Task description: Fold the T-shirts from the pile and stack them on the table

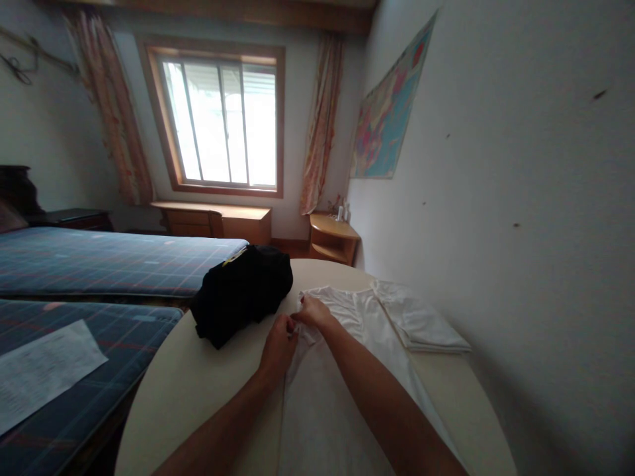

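Note:
A white shirt-like garment [325,403] is spread over a cream round table [173,403], its far part bunched into creases. My left hand [278,350] pinches the cloth at the garment's left edge. Just beyond it, my right hand [315,313] reaches across and is closed on the same edge near the far left corner; the fingertips of both hands almost meet. To the right lies a folded white garment [421,320], touching or close against the spread one. A bundled black garment [245,287] rests left of my hands on the table.
Two plaid mattresses [119,258] stand at the left, the nearer one bearing a sheet of paper [47,370]. A white wall [536,277] rises along the right side. Beyond the table are a low wooden desk [243,215] and a corner shelf [335,228].

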A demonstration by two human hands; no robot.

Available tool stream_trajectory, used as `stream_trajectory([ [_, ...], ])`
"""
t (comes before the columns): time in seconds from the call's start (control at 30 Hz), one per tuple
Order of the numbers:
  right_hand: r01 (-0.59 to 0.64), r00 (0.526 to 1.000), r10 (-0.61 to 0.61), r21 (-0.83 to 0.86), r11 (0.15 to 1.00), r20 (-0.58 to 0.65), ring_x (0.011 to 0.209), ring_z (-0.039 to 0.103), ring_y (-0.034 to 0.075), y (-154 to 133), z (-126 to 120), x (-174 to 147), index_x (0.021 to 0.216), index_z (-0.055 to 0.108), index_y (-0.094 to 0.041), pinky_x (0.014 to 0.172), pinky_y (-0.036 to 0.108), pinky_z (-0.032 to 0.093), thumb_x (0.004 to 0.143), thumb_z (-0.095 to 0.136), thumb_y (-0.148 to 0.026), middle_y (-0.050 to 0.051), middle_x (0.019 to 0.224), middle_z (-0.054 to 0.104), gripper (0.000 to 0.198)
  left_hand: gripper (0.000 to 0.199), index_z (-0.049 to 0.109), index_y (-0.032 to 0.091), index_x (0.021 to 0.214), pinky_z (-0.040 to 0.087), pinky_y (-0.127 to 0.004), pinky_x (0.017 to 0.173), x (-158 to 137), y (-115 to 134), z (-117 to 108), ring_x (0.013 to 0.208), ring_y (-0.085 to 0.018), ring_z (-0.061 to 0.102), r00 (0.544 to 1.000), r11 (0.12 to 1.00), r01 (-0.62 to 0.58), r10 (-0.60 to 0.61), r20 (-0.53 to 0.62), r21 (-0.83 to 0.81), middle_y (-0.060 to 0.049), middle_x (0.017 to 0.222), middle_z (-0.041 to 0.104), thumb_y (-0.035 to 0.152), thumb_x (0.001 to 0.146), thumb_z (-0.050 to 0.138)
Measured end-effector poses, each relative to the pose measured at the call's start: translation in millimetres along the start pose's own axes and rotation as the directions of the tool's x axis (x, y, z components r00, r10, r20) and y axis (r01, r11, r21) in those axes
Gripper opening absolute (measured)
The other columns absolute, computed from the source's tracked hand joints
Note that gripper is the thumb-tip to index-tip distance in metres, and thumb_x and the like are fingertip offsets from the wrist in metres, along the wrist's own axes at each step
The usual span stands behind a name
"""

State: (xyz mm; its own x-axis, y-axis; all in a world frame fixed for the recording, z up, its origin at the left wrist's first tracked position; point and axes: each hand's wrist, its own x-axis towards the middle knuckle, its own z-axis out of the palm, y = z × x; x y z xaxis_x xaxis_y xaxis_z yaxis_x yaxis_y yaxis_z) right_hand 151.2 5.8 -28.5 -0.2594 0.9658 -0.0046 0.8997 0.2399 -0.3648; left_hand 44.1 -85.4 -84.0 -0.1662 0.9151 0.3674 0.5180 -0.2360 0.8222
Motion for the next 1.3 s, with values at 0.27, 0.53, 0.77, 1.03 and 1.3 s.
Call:
stream_trajectory([
  [0.27, 0.034, 0.998, -0.028, 0.096, 0.995, -0.062, 0.104, 0.065, 0.025, 4, -2, -1, 0.123, 0.06, -0.016, 0.082, 0.029, 0.047, 0.077, 0.064, -0.029, 0.013, 0.111, 0.071, 0.047, 0.024, 0.046, 0.022, 0.092, 0.041, -0.023, 0.067, -16, 21, -7, 0.073, -0.012, 0.058, 0.992, 0.983, 0.087, -0.1, 0.073, 0.16, 0.001, 0.095, 0.057, 0.01, 0.075, 0.059],
  [0.53, 0.151, 0.985, -0.126, 0.22, 0.964, -0.121, 0.105, 0.066, 0.017, 30, -18, -11, 0.119, 0.068, -0.021, 0.092, 0.023, 0.045, 0.083, 0.05, -0.013, 0.004, 0.115, 0.072, 0.041, 0.014, 0.053, 0.021, 0.097, 0.043, -0.022, 0.059, -27, 42, -5, 0.059, -0.011, 0.057, 0.979, 0.995, 0.072, -0.084, 0.188, 0.068, 0.004, 0.074, 0.06, 0.015, 0.084, 0.053],
  [0.77, 0.097, 0.975, -0.042, 0.249, 0.964, -0.216, 0.11, 0.065, 0.018, 76, -40, -24, 0.126, 0.064, -0.019, 0.096, 0.028, 0.047, 0.089, 0.043, -0.02, 0.005, 0.121, 0.07, 0.043, 0.028, 0.053, 0.023, 0.118, 0.057, -0.028, 0.074, -50, 64, 9, 0.101, -0.017, 0.064, 0.939, 0.95, -0.105, 0.192, 0.285, -0.293, -0.009, 0.13, 0.058, 0.02, 0.092, 0.043],
  [1.03, 0.049, 0.97, -0.025, 0.093, 0.995, -0.244, 0.123, 0.054, 0.022, 116, -40, -70, 0.125, 0.065, -0.015, 0.109, 0.032, 0.036, 0.084, 0.053, -0.017, 0.013, 0.133, 0.06, 0.043, 0.063, 0.042, 0.025, 0.144, 0.031, -0.047, 0.117, -61, 62, 14, 0.14, -0.026, 0.038, 0.79, 0.919, -0.393, 0.318, 0.524, 0.034, -0.009, 0.15, 0.043, 0.024, 0.083, 0.061],
  [1.3, 0.02, 1.0, -0.019, -0.126, 0.992, 0.012, 0.147, 0.021, 0.033, 117, -10, -117, 0.15, 0.036, -0.032, 0.114, 0.057, 0.018, 0.096, 0.04, -0.054, 0.008, 0.158, 0.032, 0.058, 0.06, 0.047, 0.028, 0.141, 0.02, -0.052, 0.119, -64, 59, 15, 0.143, -0.029, 0.033, 0.724, 0.855, -0.496, 0.309, 0.617, 0.153, -0.007, 0.152, 0.043, 0.036, 0.084, 0.064],
])
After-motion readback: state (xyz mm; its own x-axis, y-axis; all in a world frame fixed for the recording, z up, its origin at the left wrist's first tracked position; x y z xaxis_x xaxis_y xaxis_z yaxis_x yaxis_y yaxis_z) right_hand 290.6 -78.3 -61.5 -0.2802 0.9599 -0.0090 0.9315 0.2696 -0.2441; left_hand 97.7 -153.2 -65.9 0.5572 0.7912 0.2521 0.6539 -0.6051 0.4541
